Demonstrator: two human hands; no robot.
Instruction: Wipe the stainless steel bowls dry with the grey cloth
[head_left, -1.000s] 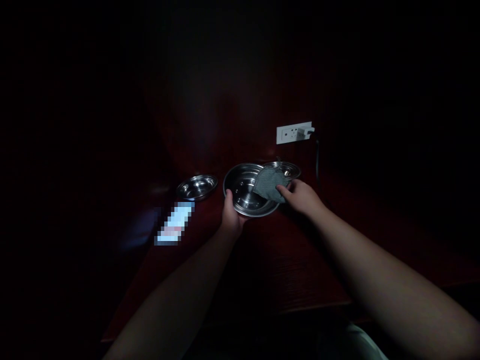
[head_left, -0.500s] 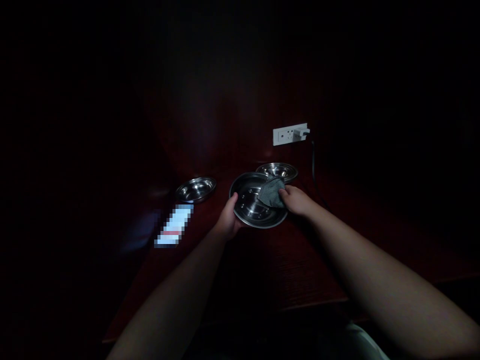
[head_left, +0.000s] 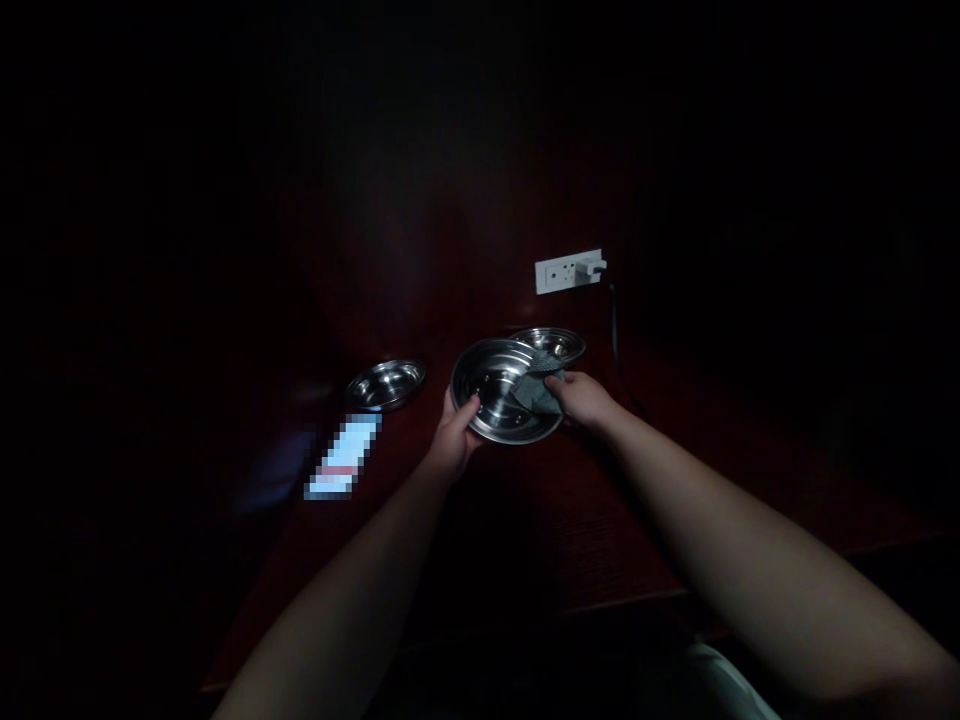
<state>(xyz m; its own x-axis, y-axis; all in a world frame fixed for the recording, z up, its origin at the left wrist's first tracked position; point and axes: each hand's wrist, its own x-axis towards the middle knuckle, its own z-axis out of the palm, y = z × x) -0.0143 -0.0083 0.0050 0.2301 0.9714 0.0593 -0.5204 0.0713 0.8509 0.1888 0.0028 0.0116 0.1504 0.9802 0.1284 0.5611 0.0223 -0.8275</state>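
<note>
My left hand (head_left: 453, 441) grips the near left rim of a shiny steel plate (head_left: 491, 385), thumb over the edge, holding it tilted above a dark red table (head_left: 570, 530). My right hand (head_left: 581, 397) pinches a small grey cloth (head_left: 534, 393) and presses it against the plate's right inner side. Just behind the held plate lies a second steel plate (head_left: 556, 344). A third steel plate (head_left: 385, 384) rests on the table to the left.
A white wall socket (head_left: 559, 272) with a plug and a black cable (head_left: 616, 330) sits behind the plates. A lit, blurred rectangular object (head_left: 343, 458) lies on the table at the left. Everything around is very dark.
The cloth has slid from the plate's upper right down along its right inner side. The held plate shifted slightly and the whole view drifted a little to the left.
</note>
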